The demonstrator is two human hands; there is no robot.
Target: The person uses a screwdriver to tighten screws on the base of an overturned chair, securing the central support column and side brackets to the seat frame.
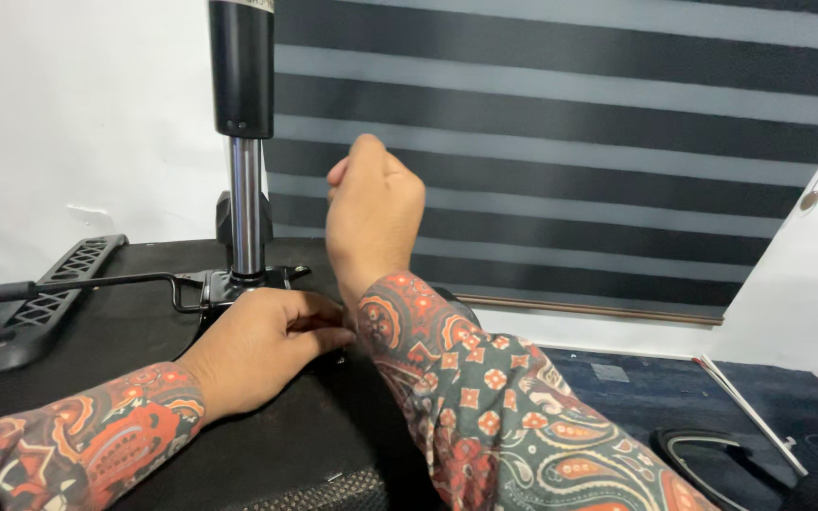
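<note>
The left hand [267,345] presses flat on the black seat base [239,416] near the metal plate [239,284], while the right hand [371,213], closed in a fist, should turn slowly.

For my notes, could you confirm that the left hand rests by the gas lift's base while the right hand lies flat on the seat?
Not quite. In the head view the left hand rests by the gas lift base, but the right hand is raised in a fist above the seat.

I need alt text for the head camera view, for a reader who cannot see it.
Two hands in patterned orange sleeves work on the black underside of an upturned office chair. The left hand rests at the metal mechanism plate by the chrome gas cylinder; the right hand is raised in a fist. Striped blinds hang behind.
</note>
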